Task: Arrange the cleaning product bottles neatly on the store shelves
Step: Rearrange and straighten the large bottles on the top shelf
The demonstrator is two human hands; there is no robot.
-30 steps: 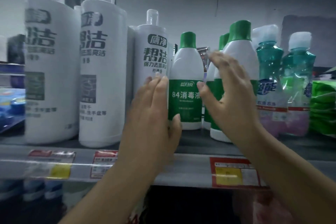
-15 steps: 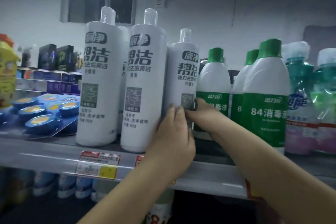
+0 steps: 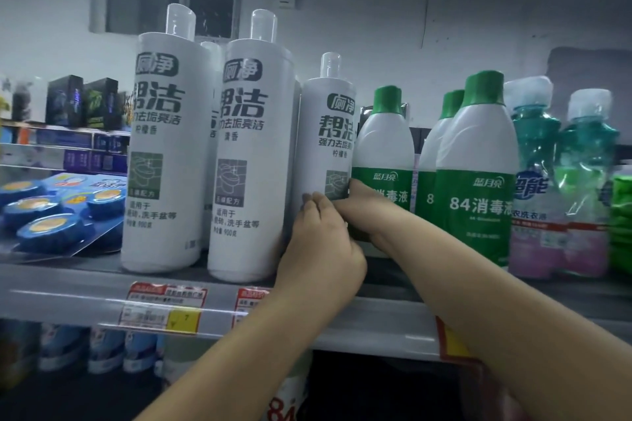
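A small white toilet-cleaner bottle (image 3: 327, 133) with a clear cap stands on the shelf (image 3: 68, 294), between two tall white bottles (image 3: 164, 154) (image 3: 251, 154) and a green-capped 84 disinfectant bottle (image 3: 383, 147). My left hand (image 3: 321, 246) cups the small bottle's lower front, fingertips pointing up. Crossing in from the right, my right hand (image 3: 364, 208) wraps the same bottle's right side, its thumb on the label. The bottle's base is hidden behind my hands. More green-capped bottles (image 3: 478, 181) stand further right.
Two teal laundry-liquid bottles (image 3: 537, 188) and green packs (image 3: 620, 215) fill the shelf's right end. A blue pack of toilet blocks (image 3: 51, 212) lies at the left. Price tags (image 3: 164, 308) line the shelf edge. More products sit on the shelf below.
My hands left the green-capped bottles and moved left onto the small white bottle. Over the last half second they have stayed on it almost unmoved, and the view has shifted left.
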